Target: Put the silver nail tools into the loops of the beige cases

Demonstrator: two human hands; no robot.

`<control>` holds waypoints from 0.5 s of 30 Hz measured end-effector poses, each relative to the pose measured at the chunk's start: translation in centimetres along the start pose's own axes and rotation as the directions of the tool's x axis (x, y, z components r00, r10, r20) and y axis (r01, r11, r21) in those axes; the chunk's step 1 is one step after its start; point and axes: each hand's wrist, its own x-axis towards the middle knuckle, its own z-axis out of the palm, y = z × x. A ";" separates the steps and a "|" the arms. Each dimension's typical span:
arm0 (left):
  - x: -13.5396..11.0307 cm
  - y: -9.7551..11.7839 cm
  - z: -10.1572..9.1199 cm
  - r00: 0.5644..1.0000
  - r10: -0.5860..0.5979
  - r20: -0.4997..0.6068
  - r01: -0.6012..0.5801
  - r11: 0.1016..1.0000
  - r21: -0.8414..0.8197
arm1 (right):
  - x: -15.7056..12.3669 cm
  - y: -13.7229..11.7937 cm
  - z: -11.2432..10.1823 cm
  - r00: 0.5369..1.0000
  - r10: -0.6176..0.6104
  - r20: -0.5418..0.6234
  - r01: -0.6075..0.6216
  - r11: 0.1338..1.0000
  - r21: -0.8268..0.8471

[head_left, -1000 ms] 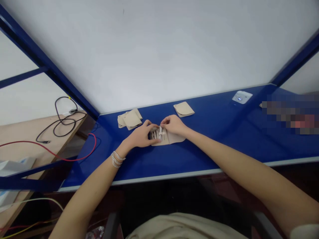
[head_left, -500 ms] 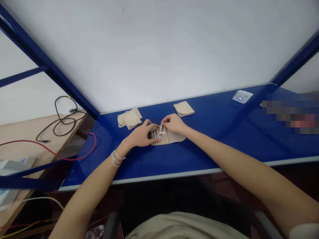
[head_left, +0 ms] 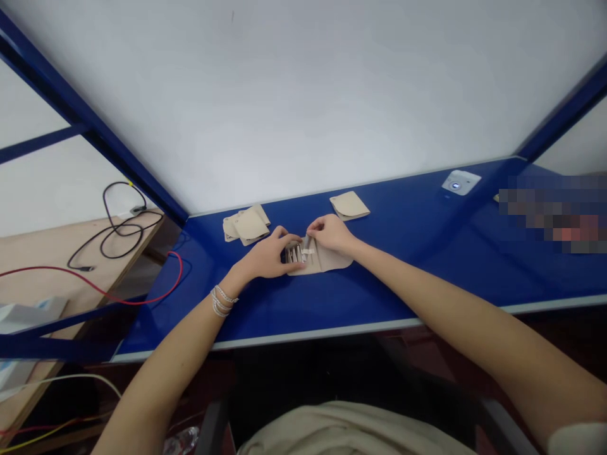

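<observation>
**Tan flaps, far left:** at least two [head_left: 248,226], soft and round-cornered, stacked on the blue table [head_left: 403,268].
**Left hand [head_left: 268,258]:** fingers together, curved over the roll's left end.
**Tool roll [head_left: 329,260]:** one, tan, open, mid-table; several slim metal tools [head_left: 294,254] in its slots.
**Right hand [head_left: 332,235]:** fingertips pinching one thin metal tool [head_left: 306,242].
**Tan flap, far right:** one [head_left: 349,205], lying alone.

Blue workbench [head_left: 427,227] with beige pouches [head_left: 250,226]

Several thin silver-white strand bracelets [head_left: 219,304] looped loosely around the left wrist [head_left: 228,288]; a loose, softly creased cream top [head_left: 351,430] across the chest at the bottom of the view; a similar pale sleeve [head_left: 581,440] on the right arm [head_left: 474,322], cut off by the frame's lower corner; forearms uncovered.
</observation>
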 end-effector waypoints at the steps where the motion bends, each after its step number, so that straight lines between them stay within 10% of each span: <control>1: 0.0 0.0 0.0 1.000 0.000 -0.001 0.000 1.000 0.000 | 0.0 0.0 0.0 1.000 0.006 -0.004 -0.006 1.000 -0.001; 15: 0.1 -0.1 0.1 1.000 0.009 -0.009 -0.009 1.000 0.003 | 0.3 0.4 0.4 0.998 0.027 -0.051 -0.025 0.999 0.042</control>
